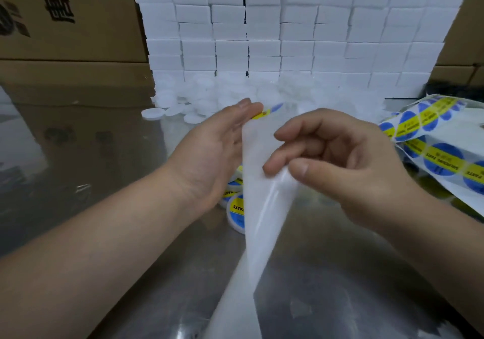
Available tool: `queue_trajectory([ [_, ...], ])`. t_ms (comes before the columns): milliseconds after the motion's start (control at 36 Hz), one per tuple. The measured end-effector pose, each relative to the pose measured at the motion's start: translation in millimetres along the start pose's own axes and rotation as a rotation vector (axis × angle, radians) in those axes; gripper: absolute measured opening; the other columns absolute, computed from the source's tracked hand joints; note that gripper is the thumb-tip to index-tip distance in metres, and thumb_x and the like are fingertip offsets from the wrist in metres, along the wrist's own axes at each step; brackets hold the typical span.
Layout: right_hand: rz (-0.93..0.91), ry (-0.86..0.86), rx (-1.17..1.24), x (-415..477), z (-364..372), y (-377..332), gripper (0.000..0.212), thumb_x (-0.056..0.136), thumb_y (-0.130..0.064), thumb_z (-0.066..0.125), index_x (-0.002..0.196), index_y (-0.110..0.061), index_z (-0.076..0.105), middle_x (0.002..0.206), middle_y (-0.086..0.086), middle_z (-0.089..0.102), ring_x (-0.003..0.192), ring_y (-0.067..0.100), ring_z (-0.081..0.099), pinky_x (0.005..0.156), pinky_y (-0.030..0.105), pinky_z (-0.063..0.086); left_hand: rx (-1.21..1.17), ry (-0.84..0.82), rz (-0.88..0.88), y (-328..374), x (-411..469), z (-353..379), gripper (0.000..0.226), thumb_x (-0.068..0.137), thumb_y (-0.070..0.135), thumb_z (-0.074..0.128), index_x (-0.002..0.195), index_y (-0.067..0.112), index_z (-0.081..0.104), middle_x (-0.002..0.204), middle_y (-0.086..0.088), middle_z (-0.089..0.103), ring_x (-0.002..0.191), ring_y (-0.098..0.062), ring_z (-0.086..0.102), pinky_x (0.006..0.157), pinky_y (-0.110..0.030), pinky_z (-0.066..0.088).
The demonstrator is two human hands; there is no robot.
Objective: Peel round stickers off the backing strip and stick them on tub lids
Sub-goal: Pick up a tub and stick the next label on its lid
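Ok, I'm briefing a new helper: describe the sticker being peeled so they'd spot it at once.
In front of the wall of white blocks, a long white backing strip rises up the middle. At its top end, at the fingertips of the left hand, pokes out a round blue-and-yellow sticker: unlike the sticker sheets at right, it stands alone.
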State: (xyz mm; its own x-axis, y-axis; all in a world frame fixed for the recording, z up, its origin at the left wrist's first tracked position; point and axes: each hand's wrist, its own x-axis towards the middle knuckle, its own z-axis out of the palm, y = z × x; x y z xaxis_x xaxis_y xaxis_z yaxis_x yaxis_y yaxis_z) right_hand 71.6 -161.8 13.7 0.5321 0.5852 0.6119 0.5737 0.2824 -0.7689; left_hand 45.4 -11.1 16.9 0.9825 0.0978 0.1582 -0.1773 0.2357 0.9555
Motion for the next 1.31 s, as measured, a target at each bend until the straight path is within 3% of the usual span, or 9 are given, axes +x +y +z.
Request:
queue_trajectory([
  [139,-0.121,0.398,0.085,6,-10,1,0.017,0.072,-0.020,0.056,0.061,-0.019,0.068,0.059,0.001,0.064,0.057,0.017,0.063,0.053,0.024,0.050,-0.035,0.050,0.025,1,0,-1,0.066,0.064,0.045,0.048,0.120,0.011,0.057,0.123,-0.009,0.061,0.111,-0.025,0.058,0.106,-0.048,0.034],
  [222,0.065,0.627,-0.094,14,-22,6,0.036,0.083,-0.031,0.049,0.051,-0.019,0.061,0.049,-0.001,0.057,0.045,0.015,0.054,0.051,0.022,0.047,-0.042,-0.003,0.028,2,-2,-1,0.061,0.067,0.047,0.046,0.115,0.013,0.061,0.114,-0.008,0.066,0.101,-0.025,0.061,0.103,-0.047,0.037],
  [333,0.483,0.444,-0.128,20,-20,16,0.056,0.094,-0.047,0.036,0.062,-0.012,0.067,0.064,0.003,0.070,0.062,0.017,0.066,0.076,0.031,0.052,0.003,-0.110,0.045,1,-5,1,0.051,0.076,0.046,0.047,0.112,0.013,0.062,0.112,-0.007,0.068,0.107,-0.024,0.062,0.099,-0.040,0.041],
  [444,0.515,0.253,-0.063,17,-14,17,0.046,0.084,-0.049,0.051,0.100,-0.009,0.069,0.108,0.009,0.069,0.106,0.020,0.063,0.101,0.040,0.042,0.099,-0.140,0.050,-2,-7,3,0.051,0.078,0.043,0.045,0.112,0.009,0.062,0.117,-0.010,0.065,0.116,-0.026,0.056,0.108,-0.046,0.032],
  [556,0.377,0.125,-0.055,12,-11,12,0.020,0.078,-0.011,0.059,0.095,-0.013,0.069,0.097,0.002,0.073,0.093,0.013,0.067,0.085,0.027,0.053,0.221,-0.079,0.110,-3,-6,4,0.046,0.073,0.045,0.044,0.102,0.018,0.068,0.116,-0.001,0.066,0.116,-0.017,0.055,0.109,-0.044,0.031],
  [639,0.365,0.206,-0.152,12,-13,16,0.035,0.080,0.011,0.049,0.088,-0.017,0.069,0.091,0.002,0.074,0.082,0.012,0.067,0.078,0.030,0.053,0.358,-0.023,0.169,-4,-5,5,0.033,0.072,0.049,0.047,0.084,0.032,0.073,0.108,0.014,0.067,0.111,-0.005,0.054,0.105,-0.037,0.034],
  [889,0.459,0.459,-0.197,16,-25,23,0.038,0.076,0.011,0.041,0.072,-0.017,0.066,0.064,-0.004,0.066,0.058,0.012,0.057,0.051,0.020,0.042,0.531,0.303,0.236,13,26,-13,0.017,0.092,0.026,0.047,0.086,0.033,0.061,0.093,0.019,0.060,0.096,-0.007,0.057,0.082,-0.025,0.043],
  [1028,0.489,0.548,-0.263,17,-28,25,0.033,0.075,0.006,0.042,0.070,-0.016,0.066,0.063,-0.004,0.064,0.058,0.014,0.054,0.055,0.023,0.041,0.866,0.293,0.193,18,73,-22,0.029,0.089,0.007,0.045,0.090,0.031,0.060,0.089,0.016,0.058,0.063,-0.002,0.048,0.040,-0.004,0.034],
  [1306,0.488,0.540,-0.300,15,-30,26,0.031,0.074,0.002,0.043,0.068,-0.019,0.064,0.052,-0.011,0.061,0.042,0.001,0.050,0.039,0.011,0.037,1.862,-0.249,0.045,-16,152,-12,0.046,0.090,0.030,0.053,0.134,0.029,0.044,0.138,-0.003,0.039,0.121,-0.025,0.040,0.089,-0.032,0.037],
])
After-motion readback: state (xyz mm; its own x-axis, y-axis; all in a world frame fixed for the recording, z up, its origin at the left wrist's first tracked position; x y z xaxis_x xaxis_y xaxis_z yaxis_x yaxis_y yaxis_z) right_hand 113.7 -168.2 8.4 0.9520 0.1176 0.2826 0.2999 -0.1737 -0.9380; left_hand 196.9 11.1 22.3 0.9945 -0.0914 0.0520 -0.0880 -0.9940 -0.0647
